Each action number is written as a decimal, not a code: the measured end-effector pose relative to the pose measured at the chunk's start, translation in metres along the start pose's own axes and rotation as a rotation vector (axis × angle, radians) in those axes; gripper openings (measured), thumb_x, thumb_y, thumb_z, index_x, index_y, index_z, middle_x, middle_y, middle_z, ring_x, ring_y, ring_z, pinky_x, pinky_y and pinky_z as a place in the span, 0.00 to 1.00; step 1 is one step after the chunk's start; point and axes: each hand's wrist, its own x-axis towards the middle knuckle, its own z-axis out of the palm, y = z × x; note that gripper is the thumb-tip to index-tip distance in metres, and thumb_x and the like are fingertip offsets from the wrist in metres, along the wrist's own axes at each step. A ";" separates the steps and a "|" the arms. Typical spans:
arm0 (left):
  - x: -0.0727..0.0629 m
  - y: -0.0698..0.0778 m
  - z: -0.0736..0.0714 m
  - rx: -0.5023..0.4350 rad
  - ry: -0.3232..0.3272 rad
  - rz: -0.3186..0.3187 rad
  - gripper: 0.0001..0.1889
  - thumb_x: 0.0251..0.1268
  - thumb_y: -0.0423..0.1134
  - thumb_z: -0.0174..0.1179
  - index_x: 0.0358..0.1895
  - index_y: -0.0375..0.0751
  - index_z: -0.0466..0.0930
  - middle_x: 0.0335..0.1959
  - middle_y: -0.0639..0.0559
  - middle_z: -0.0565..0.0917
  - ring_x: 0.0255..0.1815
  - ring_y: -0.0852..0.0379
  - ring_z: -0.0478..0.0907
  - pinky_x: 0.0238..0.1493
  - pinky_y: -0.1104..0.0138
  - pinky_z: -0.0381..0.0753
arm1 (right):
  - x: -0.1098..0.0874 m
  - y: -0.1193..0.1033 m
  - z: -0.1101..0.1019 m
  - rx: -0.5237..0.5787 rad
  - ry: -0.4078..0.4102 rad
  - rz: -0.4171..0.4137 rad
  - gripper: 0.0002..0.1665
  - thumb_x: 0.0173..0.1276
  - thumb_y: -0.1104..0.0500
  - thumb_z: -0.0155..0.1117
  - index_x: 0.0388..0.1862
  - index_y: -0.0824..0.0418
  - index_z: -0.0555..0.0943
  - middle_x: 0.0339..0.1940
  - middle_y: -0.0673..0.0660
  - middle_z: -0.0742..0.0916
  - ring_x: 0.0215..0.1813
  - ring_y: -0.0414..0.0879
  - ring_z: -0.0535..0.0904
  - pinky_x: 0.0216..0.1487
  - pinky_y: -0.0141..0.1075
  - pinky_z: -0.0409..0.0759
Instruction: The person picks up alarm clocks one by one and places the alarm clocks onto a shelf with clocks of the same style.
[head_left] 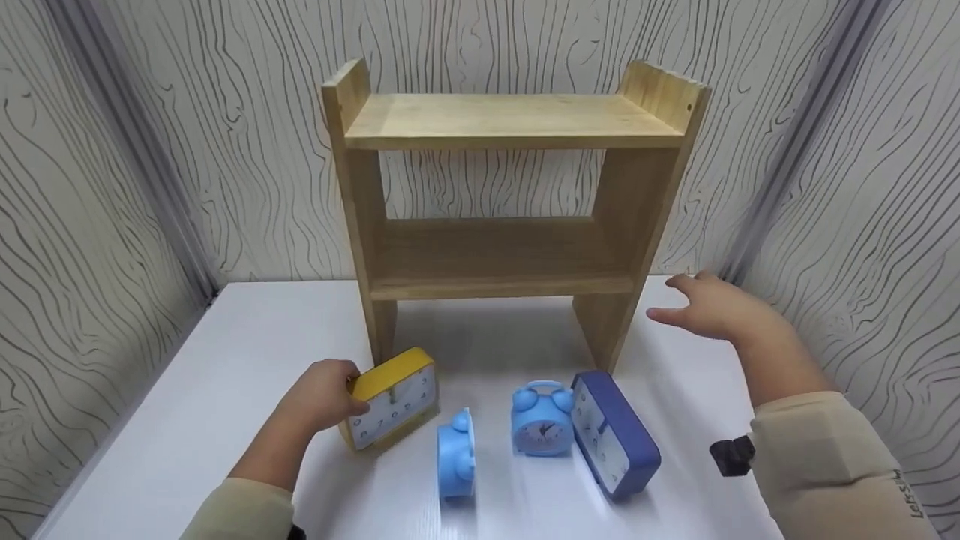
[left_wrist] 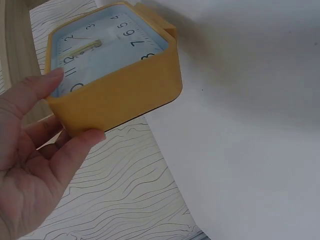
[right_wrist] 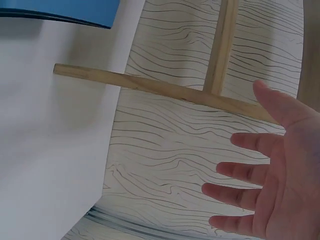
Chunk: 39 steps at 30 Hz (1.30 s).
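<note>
Grain-patterned walls (head_left: 247, 150) backed our left hand (head_left: 319, 390), gripping a partly hidden square yellow clock (head_left: 397, 401); our right hand (head_left: 716, 307) spread wide.

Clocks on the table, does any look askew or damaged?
One light-blue clock is turned sideways, hiding its dial, while its twin shows its own. The dark-blue clock and yellow clock are angled too. No damage shows.
</note>
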 end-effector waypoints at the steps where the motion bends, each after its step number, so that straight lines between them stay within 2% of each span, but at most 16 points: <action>1: 0.000 0.002 -0.001 -0.004 0.005 0.006 0.19 0.46 0.36 0.68 0.44 0.34 0.78 0.34 0.48 0.80 0.35 0.54 0.76 0.45 0.56 0.79 | -0.001 -0.002 -0.001 -0.008 0.002 -0.019 0.51 0.59 0.32 0.53 0.64 0.72 0.62 0.60 0.80 0.65 0.60 0.73 0.61 0.57 0.64 0.61; 6: 0.001 0.012 -0.005 -0.005 0.029 0.034 0.18 0.47 0.36 0.68 0.44 0.34 0.78 0.35 0.49 0.79 0.35 0.54 0.75 0.44 0.57 0.79 | -0.003 -0.014 -0.004 -0.007 -0.003 -0.099 0.42 0.57 0.42 0.63 0.58 0.72 0.68 0.52 0.75 0.76 0.54 0.68 0.71 0.51 0.57 0.71; 10: 0.001 0.020 -0.009 -0.028 0.049 0.054 0.18 0.47 0.35 0.67 0.44 0.35 0.79 0.35 0.49 0.78 0.35 0.54 0.75 0.44 0.59 0.79 | -0.004 -0.026 -0.002 0.027 -0.033 -0.138 0.39 0.55 0.46 0.67 0.59 0.67 0.69 0.48 0.70 0.80 0.49 0.63 0.76 0.43 0.51 0.77; 12: -0.001 0.027 -0.011 -0.045 0.062 0.059 0.17 0.47 0.34 0.67 0.43 0.36 0.79 0.35 0.49 0.78 0.35 0.54 0.75 0.44 0.59 0.80 | -0.004 -0.034 0.000 0.047 -0.043 -0.158 0.38 0.54 0.48 0.68 0.59 0.66 0.69 0.48 0.68 0.80 0.49 0.62 0.76 0.42 0.50 0.78; 18: -0.005 0.051 -0.012 -0.064 0.105 0.084 0.17 0.46 0.35 0.68 0.43 0.37 0.80 0.35 0.49 0.77 0.36 0.53 0.75 0.44 0.60 0.80 | -0.004 -0.060 0.014 0.087 -0.076 -0.207 0.39 0.53 0.49 0.69 0.61 0.65 0.69 0.55 0.65 0.78 0.56 0.62 0.72 0.54 0.54 0.72; 26: -0.010 0.073 -0.006 -0.055 0.132 0.145 0.18 0.46 0.36 0.68 0.44 0.38 0.80 0.33 0.51 0.75 0.36 0.54 0.73 0.41 0.62 0.80 | 0.003 -0.091 0.046 0.073 -0.045 -0.370 0.39 0.54 0.52 0.70 0.64 0.56 0.68 0.63 0.59 0.73 0.64 0.57 0.66 0.62 0.53 0.64; 32: -0.011 0.086 -0.003 -0.039 0.137 0.197 0.19 0.46 0.37 0.69 0.45 0.38 0.80 0.32 0.52 0.74 0.35 0.55 0.72 0.40 0.64 0.80 | 0.001 -0.109 0.060 0.161 -0.039 -0.358 0.44 0.53 0.49 0.70 0.68 0.48 0.62 0.67 0.52 0.68 0.68 0.51 0.61 0.63 0.50 0.63; 39: -0.016 0.096 -0.005 -0.043 0.142 0.268 0.20 0.46 0.37 0.69 0.46 0.39 0.80 0.34 0.52 0.75 0.35 0.56 0.72 0.40 0.65 0.79 | 0.006 -0.122 0.075 0.197 0.016 -0.375 0.47 0.54 0.53 0.69 0.71 0.45 0.57 0.68 0.51 0.67 0.69 0.50 0.60 0.65 0.48 0.62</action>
